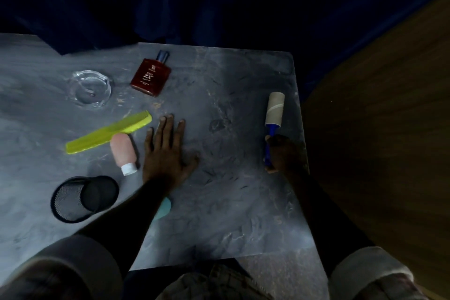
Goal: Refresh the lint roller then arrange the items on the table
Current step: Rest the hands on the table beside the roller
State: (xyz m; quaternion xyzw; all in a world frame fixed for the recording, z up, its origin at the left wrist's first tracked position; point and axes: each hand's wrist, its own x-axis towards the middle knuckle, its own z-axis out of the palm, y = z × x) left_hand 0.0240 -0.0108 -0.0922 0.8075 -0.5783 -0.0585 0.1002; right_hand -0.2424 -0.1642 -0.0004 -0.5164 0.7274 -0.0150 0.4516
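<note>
Right hand (283, 153) is wrapped around the blue handle of the lint roller (274, 114), near the right edge of the counter (231, 202). Roller head points away from the person, and the roll looks like bare brown cardboard with a spiral seam. Roller lies low over the counter; can't tell if it touches the surface.

Left hand (168, 151) is flat on the counter, palm down, fingers spread, gripping nothing. It sits mid-counter, well apart from the roller and the right hand, with bare counter between them.

Other items all sit left of the left hand:
- Yellow-green comb (108, 135) lies diagonally, its far end just beside the left fingertips.
- Pink bottle (123, 151) with white cap lies on its side, cap toward the person, top end tucked against or under the comb, just beside the left hand.
- Black mesh cup (84, 198) is tipped on its side near the left forearm, opening facing left.
- Clear glass ashtray (91, 87) sits farther back left.
- Red cologne bottle (151, 75) with dark cap lies flat, farther back, label up.
- Teal object (164, 207) is partly hidden under the left forearm; can't tell what it is.

Grey rolled sleeves at the bottom corners of the view.
</note>
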